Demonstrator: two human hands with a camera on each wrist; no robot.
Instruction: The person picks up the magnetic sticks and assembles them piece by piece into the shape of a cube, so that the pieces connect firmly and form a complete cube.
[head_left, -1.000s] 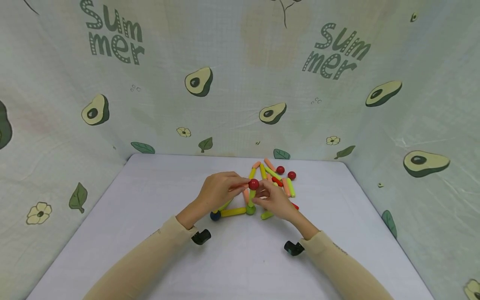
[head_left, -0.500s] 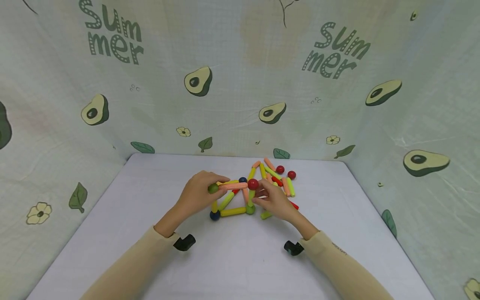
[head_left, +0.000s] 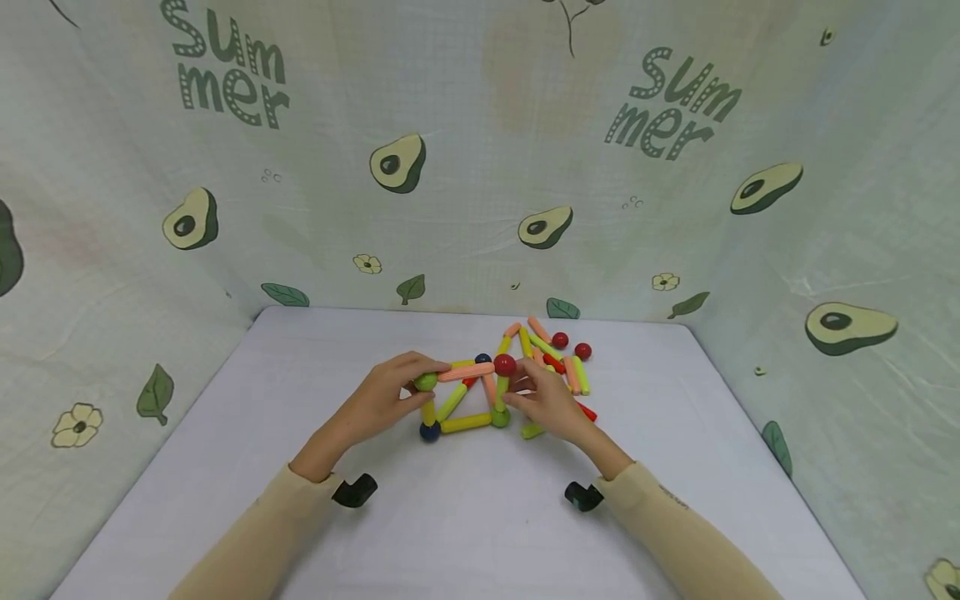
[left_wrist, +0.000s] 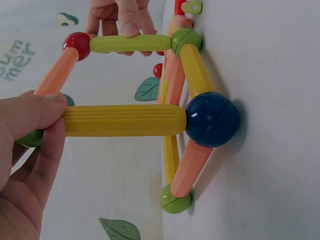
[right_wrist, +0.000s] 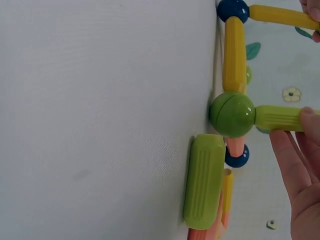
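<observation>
My left hand (head_left: 386,392) grips a green ball (head_left: 425,382) at the top of an upright yellow rod (left_wrist: 125,120). Below that rod, a dark blue ball (left_wrist: 212,119) sits on the table. A salmon rod (head_left: 467,372) bridges level from the held ball to a red ball (head_left: 505,365). With thumb and fingers, my right hand (head_left: 551,404) pinches the upright light-green rod (left_wrist: 131,44) under the red ball. That rod stands on a lower green ball (right_wrist: 232,115), which a yellow base rod (head_left: 466,423) joins to the blue ball.
Behind the front frame lie more joined rods and another blue ball (head_left: 483,359). Loose rods (head_left: 572,375) in several colours are scattered to the right, with two red balls (head_left: 582,351) at the back. A short light-green rod (right_wrist: 204,181) lies beside the lower green ball.
My left hand went left from the red ball, then brought the green ball with its salmon rod down onto the upright yellow rod. My right hand has stayed on the light-green rod.
</observation>
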